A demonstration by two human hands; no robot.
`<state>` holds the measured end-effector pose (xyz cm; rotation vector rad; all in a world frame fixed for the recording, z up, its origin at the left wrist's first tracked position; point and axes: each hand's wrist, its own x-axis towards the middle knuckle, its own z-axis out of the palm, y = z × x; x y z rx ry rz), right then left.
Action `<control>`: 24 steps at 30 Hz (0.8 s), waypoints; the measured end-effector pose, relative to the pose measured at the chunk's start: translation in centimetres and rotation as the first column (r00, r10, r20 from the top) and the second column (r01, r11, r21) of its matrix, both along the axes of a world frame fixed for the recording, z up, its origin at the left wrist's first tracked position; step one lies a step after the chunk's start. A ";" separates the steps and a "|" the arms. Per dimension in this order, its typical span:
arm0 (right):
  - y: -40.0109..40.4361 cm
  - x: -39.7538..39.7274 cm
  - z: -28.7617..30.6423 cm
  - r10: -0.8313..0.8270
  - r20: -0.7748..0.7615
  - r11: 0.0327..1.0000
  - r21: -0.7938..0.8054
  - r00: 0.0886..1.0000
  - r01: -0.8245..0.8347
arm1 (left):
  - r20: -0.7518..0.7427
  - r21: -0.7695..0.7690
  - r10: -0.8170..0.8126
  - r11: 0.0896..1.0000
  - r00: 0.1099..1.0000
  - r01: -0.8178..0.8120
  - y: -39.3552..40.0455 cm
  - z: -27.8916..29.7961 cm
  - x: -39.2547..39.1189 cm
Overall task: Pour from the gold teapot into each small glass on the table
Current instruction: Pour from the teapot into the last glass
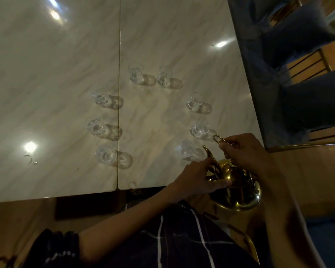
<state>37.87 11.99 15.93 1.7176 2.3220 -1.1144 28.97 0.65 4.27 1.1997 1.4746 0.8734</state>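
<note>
- Currently the right hand (pixel 244 149) is closed around the thin wire handle (pixel 220 139) of the gold teapot (pixel 238 192); the left hand (pixel 199 177) presses flat against the pot's side, fingers wrapped on it.
- Teapot position: at the near table (pixel 46 74) edge (partly overhanging), spout (pixel 208 152) aimed at the nearest right glass (pixel 185 149).
- Progress: eight small glasses stand in a ring; no stream is visible, so pouring appears barely begun.
- Fill levels cannot be read through glare; the pot's lid is hidden.
</note>
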 end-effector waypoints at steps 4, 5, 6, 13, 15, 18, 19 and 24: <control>-0.1 -0.1 0.5 0.009 0.017 1.000 0.000 1.000 -0.009 | 0.009 0.013 0.004 1.000 1.000 -0.004 0.0 0.4 0.0; -0.1 -0.1 0.5 0.012 0.023 1.000 0.004 1.000 -0.012 | 0.009 0.019 0.005 1.000 1.000 -0.005 0.0 0.4 0.0; -0.1 -0.1 0.6 0.015 0.028 1.000 0.007 1.000 -0.015 | 0.009 0.021 0.006 1.000 1.000 -0.006 0.0 0.4 0.0; -0.2 -0.1 1.1 0.028 0.035 1.000 0.005 0.999 -0.028 | -0.012 0.077 0.029 0.997 1.000 -0.028 -0.2 0.5 0.1; -0.3 -0.2 1.3 0.032 0.035 0.999 0.011 0.999 -0.032 | -0.012 0.069 0.029 0.997 1.000 -0.028 -0.2 0.5 0.1; -0.4 -0.3 1.5 0.033 0.027 0.999 0.008 0.999 -0.033 | -0.008 0.075 0.035 0.997 0.999 -0.034 -0.1 0.5 0.1; -0.4 -0.3 1.5 0.036 0.026 0.999 0.006 0.999 -0.036 | -0.009 0.085 0.037 0.996 0.999 -0.036 -0.1 0.5 0.0; -0.2 -0.3 1.6 0.023 0.030 1.000 0.009 0.999 -0.024 | -0.002 0.098 0.033 0.995 0.999 -0.032 -0.1 0.6 0.1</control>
